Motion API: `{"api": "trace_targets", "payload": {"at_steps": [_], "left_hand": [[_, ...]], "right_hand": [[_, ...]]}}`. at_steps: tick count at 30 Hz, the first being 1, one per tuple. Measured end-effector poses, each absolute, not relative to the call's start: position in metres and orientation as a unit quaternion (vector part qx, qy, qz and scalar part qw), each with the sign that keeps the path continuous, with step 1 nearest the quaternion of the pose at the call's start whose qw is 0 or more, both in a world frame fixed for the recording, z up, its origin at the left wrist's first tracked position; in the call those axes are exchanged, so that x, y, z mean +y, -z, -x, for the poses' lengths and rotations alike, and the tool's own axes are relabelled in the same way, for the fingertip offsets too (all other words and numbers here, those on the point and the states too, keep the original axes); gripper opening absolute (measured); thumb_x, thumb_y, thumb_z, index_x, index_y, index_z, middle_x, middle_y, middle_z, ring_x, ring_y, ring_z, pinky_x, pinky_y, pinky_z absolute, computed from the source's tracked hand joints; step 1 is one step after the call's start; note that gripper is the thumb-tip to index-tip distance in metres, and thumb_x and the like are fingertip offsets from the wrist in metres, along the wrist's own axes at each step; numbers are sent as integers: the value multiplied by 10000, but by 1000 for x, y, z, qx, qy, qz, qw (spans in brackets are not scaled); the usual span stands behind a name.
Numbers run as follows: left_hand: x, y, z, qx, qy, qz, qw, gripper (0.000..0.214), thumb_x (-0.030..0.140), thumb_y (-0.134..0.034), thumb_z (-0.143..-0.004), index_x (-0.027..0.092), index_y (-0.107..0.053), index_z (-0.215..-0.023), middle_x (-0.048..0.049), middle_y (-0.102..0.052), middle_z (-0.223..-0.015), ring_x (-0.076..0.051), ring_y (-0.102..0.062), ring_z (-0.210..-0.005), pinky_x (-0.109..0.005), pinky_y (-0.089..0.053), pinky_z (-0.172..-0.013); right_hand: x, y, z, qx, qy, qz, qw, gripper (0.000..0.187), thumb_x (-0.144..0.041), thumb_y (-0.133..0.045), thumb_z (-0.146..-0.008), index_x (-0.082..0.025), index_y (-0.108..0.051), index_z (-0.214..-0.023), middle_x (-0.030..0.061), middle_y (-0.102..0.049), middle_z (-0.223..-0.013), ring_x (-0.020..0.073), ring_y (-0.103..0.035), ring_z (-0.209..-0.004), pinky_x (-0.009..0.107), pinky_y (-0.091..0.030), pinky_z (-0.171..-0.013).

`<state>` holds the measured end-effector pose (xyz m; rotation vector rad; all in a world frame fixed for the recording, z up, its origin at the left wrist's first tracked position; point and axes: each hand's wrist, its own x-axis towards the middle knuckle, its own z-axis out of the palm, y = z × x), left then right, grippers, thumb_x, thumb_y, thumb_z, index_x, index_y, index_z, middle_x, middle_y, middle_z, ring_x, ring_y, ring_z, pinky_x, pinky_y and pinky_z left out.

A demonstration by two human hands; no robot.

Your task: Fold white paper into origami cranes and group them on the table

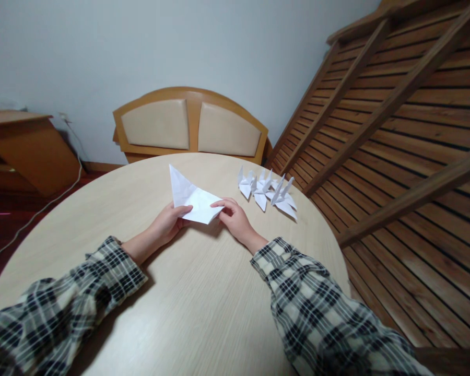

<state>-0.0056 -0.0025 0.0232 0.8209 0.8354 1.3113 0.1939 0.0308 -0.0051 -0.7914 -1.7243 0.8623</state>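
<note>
Paper (198, 201) spans the space between the left hand (172, 222) and the right hand (237, 219), secured at both sides. Left hand: nearly closed, thumb flat on the near-left edge, fingers curled beneath. Right hand: fingertips drawn together in a pinch on the right corner; part of this grip is hidden. From where I stand, the long axis of the folded piece runs from a raised tip, beyond the left hand, down to the right hand. The left hand is nearer that tip. Whether the lower edge touches the table (203, 292), I cannot tell.

Plaid sleeves (305, 303) cover both forearms. White cranes (262, 201) stand in a cluster beyond and to the right of the right hand, the nearer of the two. Straight ahead of both hands, past the far rim, is a padded headboard (194, 125). A slatted panel (407, 156) rises well off to the right; a desk (19, 146) stands well off to the left.
</note>
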Motion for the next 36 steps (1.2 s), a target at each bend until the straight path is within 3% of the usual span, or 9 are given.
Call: {"api": "trace_targets", "payload": {"at_steps": [4, 9, 16, 25, 30, 36], "left_hand": [[-3, -24, 7, 380, -567, -348, 642, 386, 123, -679, -757, 87, -634, -1139, -148, -734, -1007, -260, -696, -916, -303, -614, -733], [-2, -24, 6, 399, -580, -308, 641, 263, 193, -589, -881, 94, -630, -1122, -161, -717, -1099, -247, -693, -928, -330, -633, -737], [-2, -24, 5, 396, -586, -290, 645, 238, 211, -566, -926, 93, -629, -1123, -155, -734, -1038, -236, -716, -849, -341, -648, -678], [-4, -25, 2, 389, -579, -312, 645, 217, 236, -558, -947, 99, -665, -1077, -156, -734, -1082, -238, -720, -870, -334, -655, -672], [-8, -28, 0, 381, -564, -349, 644, 253, 307, -533, -979, 120, -688, -1046, -154, -733, -1125, -232, -713, -909, -335, -646, -701], [-7, -26, 1, 374, -555, -386, 635, 312, 415, -666, -896, 133, -714, -1022, -145, -740, -1119, -244, -706, -939, -331, -631, -736]], "right_hand": [[31, 5, -192, -702, -375, 329, 508, 252, -84, -574, -805, -237, -703, -958, 37, -609, -1069, 156, -609, -956, 323, -559, -823], [31, 8, -191, -659, -435, 360, 497, 126, -279, -607, -885, -211, -667, -972, 52, -613, -1069, 108, -596, -727, 241, -540, -582], [28, 3, -191, -625, -468, 393, 486, 324, -515, -612, -890, -197, -632, -832, 4, -610, -718, 100, -577, -564, 221, -492, -492], [29, 1, -191, -588, -485, 422, 491, 313, -493, -658, -855, -188, -633, -790, -19, -595, -569, 93, -548, -494, 208, -466, -475], [30, 1, -190, -559, -504, 427, 502, 319, -481, -715, -791, -201, -567, -824, -12, -664, -654, 84, -564, -478, 181, -438, -419], [29, 1, -190, -555, -509, 426, 502, 338, -473, -725, -778, -215, -519, -851, -26, -660, -641, 94, -591, -486, 165, -421, -396]]}}
